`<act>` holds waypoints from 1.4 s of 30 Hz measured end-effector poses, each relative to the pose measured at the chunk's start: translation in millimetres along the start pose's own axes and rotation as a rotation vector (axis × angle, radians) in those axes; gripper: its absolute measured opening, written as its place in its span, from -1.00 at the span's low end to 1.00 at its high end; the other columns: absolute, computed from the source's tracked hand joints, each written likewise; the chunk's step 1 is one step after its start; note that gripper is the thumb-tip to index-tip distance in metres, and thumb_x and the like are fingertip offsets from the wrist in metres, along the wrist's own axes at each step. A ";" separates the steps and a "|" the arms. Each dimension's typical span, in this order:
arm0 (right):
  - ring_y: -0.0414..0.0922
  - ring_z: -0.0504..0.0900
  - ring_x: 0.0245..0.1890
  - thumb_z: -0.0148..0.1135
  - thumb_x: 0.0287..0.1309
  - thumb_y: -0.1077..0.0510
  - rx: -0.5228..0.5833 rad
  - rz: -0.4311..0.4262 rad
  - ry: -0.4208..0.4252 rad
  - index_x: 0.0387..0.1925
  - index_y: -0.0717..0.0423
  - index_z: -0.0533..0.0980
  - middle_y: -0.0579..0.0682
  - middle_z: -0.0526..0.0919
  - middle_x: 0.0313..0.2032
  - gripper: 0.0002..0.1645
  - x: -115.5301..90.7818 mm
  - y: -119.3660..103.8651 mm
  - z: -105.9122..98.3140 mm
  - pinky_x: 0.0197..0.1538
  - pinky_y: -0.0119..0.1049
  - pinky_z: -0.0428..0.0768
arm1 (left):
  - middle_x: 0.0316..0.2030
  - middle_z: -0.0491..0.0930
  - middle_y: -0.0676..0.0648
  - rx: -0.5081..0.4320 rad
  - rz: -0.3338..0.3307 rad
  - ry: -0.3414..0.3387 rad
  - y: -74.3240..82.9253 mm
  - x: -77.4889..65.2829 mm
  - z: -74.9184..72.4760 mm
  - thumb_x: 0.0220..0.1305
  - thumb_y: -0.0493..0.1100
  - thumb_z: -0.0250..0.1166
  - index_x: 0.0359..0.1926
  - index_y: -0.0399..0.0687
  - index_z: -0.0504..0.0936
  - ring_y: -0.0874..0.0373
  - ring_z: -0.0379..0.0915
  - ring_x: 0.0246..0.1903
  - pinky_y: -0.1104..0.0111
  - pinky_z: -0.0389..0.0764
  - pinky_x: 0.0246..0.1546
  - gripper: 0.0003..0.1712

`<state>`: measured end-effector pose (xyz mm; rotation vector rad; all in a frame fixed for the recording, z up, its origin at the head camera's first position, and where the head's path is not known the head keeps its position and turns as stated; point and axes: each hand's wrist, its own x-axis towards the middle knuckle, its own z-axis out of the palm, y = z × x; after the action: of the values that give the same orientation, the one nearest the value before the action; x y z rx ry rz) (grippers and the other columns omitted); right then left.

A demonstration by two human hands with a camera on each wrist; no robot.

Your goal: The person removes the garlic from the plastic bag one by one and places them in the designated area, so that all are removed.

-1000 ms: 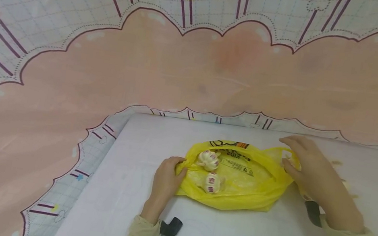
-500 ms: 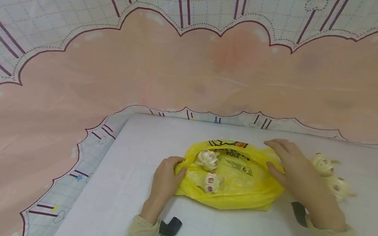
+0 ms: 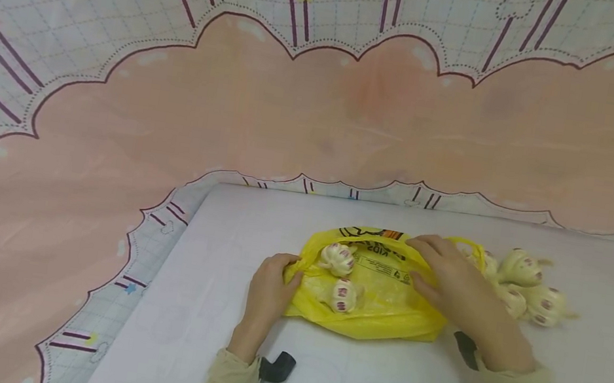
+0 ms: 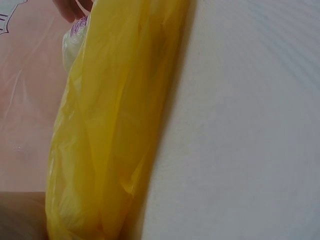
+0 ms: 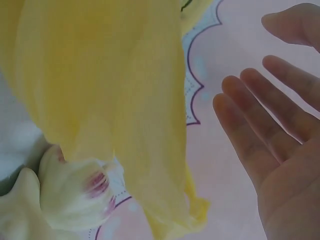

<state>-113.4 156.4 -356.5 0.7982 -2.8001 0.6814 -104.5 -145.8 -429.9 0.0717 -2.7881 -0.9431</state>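
A yellow plastic bag (image 3: 376,324) lies with its mouth spread, a printed panel at its far side. Two garlic bulbs, one farther back (image 3: 338,260) and one nearer (image 3: 344,296), sit inside its left half. My left hand (image 3: 270,288) grips the bag's left edge between thumb and fingers. Over the bag's right rim hovers my right hand (image 3: 456,287); the right wrist view shows its fingers (image 5: 257,117) straight and spread, with nothing in them. Close behind that hand, several more garlic bulbs (image 3: 522,268) lie in a cluster, partly hidden by it and a bag handle.
The white tabletop (image 3: 194,307) carries everything. A patterned pink-and-white sheet (image 3: 318,114) rises behind it and hangs at the left. A dark device (image 3: 277,367) sits at the left wrist, another (image 3: 466,350) at the right.
My right hand has moved left from the bag's right end, uncovering the garlic bulbs on the table. The bag's right handle has come free of it. My left hand stays put.
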 end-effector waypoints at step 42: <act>0.10 0.54 0.20 0.02 0.42 -0.25 0.044 -0.033 -0.134 0.29 0.22 0.42 0.18 0.51 0.22 -0.29 8.6 -31.0 47.3 0.25 0.04 0.52 | -0.01 0.67 -0.14 0.007 -0.004 -0.004 2.3 -0.1 -0.6 0.27 -0.20 0.37 0.03 -0.16 0.67 -0.07 0.55 0.04 0.10 0.56 0.12 -0.68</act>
<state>-105.1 107.1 -384.2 0.9289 -2.8920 0.7116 -104.2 -144.4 -428.1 0.0770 -2.7961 -0.9357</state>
